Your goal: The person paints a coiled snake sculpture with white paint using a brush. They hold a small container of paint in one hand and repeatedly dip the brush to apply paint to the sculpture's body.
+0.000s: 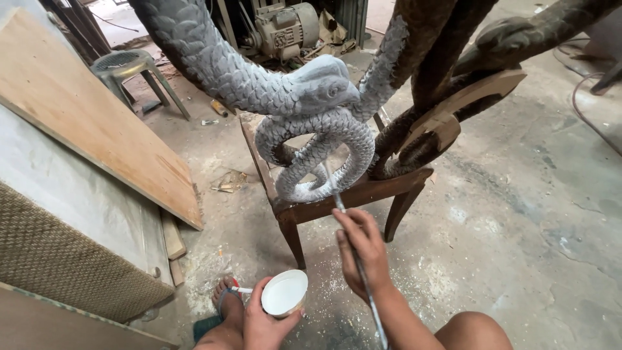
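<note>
A carved snake sculpture [311,129], scaled and coated grey-white, coils over a low wooden stool [353,194]; its head [324,84] points right. My right hand [361,253] grips a long thin paintbrush [353,249] whose tip touches the lower coil. My left hand [264,321] holds a small white cup [285,293] of white paint near my knee. More carved snakes [466,58] in dark bare wood stand to the right.
A plywood board [84,110] leans over a woven-front cabinet [58,253] at left. A plastic stool [129,68] and an electric motor [285,26] stand at the back. My sandalled foot [227,301] rests on the dusty concrete floor [518,227].
</note>
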